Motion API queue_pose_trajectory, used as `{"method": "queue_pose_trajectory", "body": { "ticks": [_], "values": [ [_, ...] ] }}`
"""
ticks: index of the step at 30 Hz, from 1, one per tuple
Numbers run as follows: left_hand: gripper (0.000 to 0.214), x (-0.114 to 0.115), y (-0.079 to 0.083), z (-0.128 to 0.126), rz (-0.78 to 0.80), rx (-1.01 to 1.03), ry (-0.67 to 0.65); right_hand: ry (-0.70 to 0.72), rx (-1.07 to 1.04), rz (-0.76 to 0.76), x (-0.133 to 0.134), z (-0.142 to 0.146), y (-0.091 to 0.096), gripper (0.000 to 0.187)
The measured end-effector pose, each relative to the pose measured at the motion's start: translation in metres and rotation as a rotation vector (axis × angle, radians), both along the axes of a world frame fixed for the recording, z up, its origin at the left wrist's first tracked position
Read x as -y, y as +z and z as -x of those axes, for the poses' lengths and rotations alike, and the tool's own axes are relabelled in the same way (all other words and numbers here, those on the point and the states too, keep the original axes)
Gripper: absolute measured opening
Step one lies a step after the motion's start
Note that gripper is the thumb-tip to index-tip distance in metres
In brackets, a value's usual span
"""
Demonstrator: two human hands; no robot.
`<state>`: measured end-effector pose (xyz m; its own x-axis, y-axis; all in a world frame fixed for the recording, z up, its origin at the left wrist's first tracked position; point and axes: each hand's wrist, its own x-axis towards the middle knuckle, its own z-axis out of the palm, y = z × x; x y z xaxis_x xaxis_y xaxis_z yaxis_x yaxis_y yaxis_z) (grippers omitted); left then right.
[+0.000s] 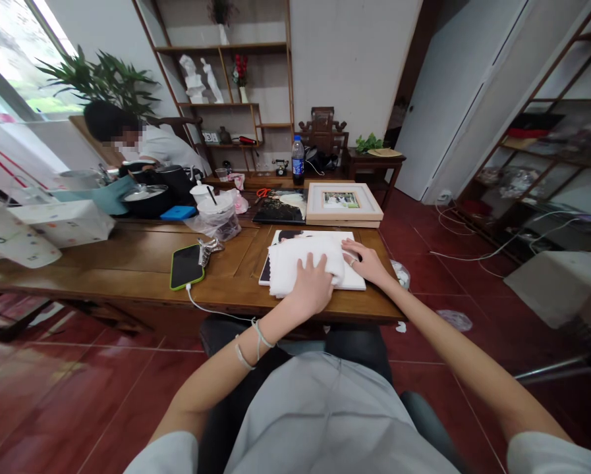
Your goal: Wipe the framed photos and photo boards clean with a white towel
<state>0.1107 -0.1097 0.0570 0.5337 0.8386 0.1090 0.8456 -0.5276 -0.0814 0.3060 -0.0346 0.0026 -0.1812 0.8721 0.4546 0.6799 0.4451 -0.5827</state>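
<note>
A folded white cloth (290, 263) lies on a flat, white-bordered picture (357, 280), covering most of it; dark patches show at the picture's top and left edges. My left hand (315, 283) rests palm down on the cloth with its fingers spread. At the picture's right side, my right hand (367, 262) touches the surface beside the cloth. Its fingers are stretched out toward the cloth, with a ring on one of them, and nothing shows in its grasp.
Behind the picture lie a framed photo (344, 203) and a dark glossy panel (280, 207). To the left are a charging phone (186, 266), a plastic-wrapped cup (219, 214) and a tissue box (62, 224). A cola bottle (298, 161) stands farther back. Another person (161, 145) bends over at far left.
</note>
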Motion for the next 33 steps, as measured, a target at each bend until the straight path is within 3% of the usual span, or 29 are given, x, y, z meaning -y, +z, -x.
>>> {"method": "queue_pose_trajectory", "body": {
  "ticks": [8, 13, 25, 33],
  "values": [
    [0.037, -0.058, -0.010, 0.007, -0.010, 0.032, 0.123, 0.008, -0.034, -0.029, -0.002, -0.001, -0.006, 0.028],
    [0.037, -0.070, -0.016, 0.008, -0.046, 0.047, 0.163, 0.020, -0.043, -0.031, -0.002, -0.002, -0.006, 0.027],
    [0.034, -0.041, -0.017, -0.005, -0.086, 0.028, 0.239, 0.007, -0.037, -0.015, 0.001, 0.000, -0.002, 0.027],
    [0.033, -0.010, -0.016, -0.011, -0.098, 0.013, 0.111, 0.002, -0.014, -0.003, 0.000, 0.000, -0.001, 0.028]
  ]
}}
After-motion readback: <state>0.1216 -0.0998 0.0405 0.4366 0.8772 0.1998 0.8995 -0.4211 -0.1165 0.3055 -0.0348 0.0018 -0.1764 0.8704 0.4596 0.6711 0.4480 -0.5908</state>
